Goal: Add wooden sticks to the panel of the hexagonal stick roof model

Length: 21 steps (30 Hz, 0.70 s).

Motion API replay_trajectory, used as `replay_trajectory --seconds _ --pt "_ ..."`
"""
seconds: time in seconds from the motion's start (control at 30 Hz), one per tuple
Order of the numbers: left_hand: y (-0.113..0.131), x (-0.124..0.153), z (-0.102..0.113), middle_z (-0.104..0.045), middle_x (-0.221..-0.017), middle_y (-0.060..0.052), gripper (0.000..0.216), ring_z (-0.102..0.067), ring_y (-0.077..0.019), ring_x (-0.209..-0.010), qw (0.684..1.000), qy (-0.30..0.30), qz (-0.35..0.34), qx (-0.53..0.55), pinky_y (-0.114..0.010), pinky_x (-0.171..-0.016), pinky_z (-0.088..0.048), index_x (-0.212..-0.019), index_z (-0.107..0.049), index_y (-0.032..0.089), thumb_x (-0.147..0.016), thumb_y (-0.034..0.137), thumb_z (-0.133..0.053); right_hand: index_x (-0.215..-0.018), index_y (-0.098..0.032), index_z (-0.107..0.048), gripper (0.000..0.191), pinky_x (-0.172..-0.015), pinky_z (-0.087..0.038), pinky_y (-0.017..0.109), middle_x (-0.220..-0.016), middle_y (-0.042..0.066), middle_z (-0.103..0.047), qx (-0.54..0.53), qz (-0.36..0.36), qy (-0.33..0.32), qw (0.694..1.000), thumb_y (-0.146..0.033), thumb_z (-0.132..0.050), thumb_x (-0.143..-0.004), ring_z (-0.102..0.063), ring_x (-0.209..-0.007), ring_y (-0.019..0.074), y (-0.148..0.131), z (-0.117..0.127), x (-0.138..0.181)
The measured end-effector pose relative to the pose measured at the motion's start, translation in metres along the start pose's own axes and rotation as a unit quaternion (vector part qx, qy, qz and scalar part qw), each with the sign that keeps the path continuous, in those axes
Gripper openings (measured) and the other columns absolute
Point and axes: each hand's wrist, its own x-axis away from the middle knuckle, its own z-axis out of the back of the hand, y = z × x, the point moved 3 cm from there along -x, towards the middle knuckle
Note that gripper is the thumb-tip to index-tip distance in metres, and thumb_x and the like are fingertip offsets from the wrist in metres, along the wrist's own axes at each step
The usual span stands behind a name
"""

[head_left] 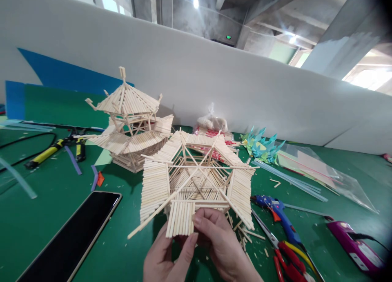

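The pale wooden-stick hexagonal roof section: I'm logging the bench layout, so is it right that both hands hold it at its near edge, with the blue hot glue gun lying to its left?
Not quite. In the head view both hands do hold the pale wooden-stick hexagonal roof section at its near edge, but the blue hot glue gun lies to its right, not left.

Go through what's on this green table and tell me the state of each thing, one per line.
Stick roof section: held tilted up off the table, underside showing.
Left hand: gripping its near edge.
Right hand: gripping its near edge.
Stick pagoda: upright, untouched.
Phone: flat, screen dark.
Scissors: lying flat; blades look shut.
Blue glue gun: lying on its side.
Pliers: lying flat.
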Motion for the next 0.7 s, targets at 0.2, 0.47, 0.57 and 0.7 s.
replay_trajectory --seconds 0.2,0.47,0.57,0.7 --pt "0.0031 0.0006 -0.0001 -0.066 -0.107 -0.007 0.033 -0.061 -0.0276 -0.095 1.000 0.022 -0.005 0.015 -0.034 -0.084 -0.047 -0.095 -0.067 0.020 -0.063 0.027 -0.069 -0.058 -0.013 -0.058 0.020 -0.054 -0.036 0.021 -0.055 -0.001 -0.055 -0.005 -0.009 0.002 1.000 -0.029 -0.070 -0.063 -0.045 -0.049 0.0080 -0.0005 -0.0003 0.0000" --pt "-0.0002 -0.0010 -0.0005 -0.063 -0.111 -0.008 0.033 -0.060 -0.0279 -0.097 1.000 0.012 -0.004 -0.001 -0.035 -0.084 -0.047 -0.097 -0.066 0.021 -0.065 0.028 -0.067 -0.057 -0.013 -0.058 0.021 -0.053 -0.035 0.021 -0.055 -0.001 -0.055 -0.009 -0.006 0.004 1.000 -0.029 -0.070 -0.063 -0.048 -0.052 0.0093 0.0000 -0.0008 -0.0024" --pt "-0.0009 -0.0009 -0.0003 -0.063 -0.112 -0.008 0.033 -0.059 -0.0274 -0.098 1.000 0.008 -0.004 -0.003 -0.035 -0.086 -0.046 -0.099 -0.065 0.021 -0.066 0.028 -0.066 -0.058 -0.013 -0.058 0.019 -0.055 -0.036 0.021 -0.055 -0.001 -0.055 -0.011 0.001 -0.001 1.000 -0.027 -0.069 -0.064 -0.047 -0.051 0.0086 -0.0004 -0.0008 -0.0021" --pt "-0.0015 0.0016 0.0012 -0.062 -0.113 -0.008 0.035 -0.058 -0.0281 -0.099 1.000 0.001 0.001 -0.004 -0.037 -0.087 -0.045 -0.101 -0.064 0.020 -0.067 0.030 -0.065 -0.058 -0.013 -0.059 0.018 -0.054 -0.034 0.021 -0.055 -0.001 -0.054 -0.012 0.004 -0.002 1.000 -0.026 -0.068 -0.065 -0.044 -0.048 0.0075 -0.0006 -0.0008 -0.0005"
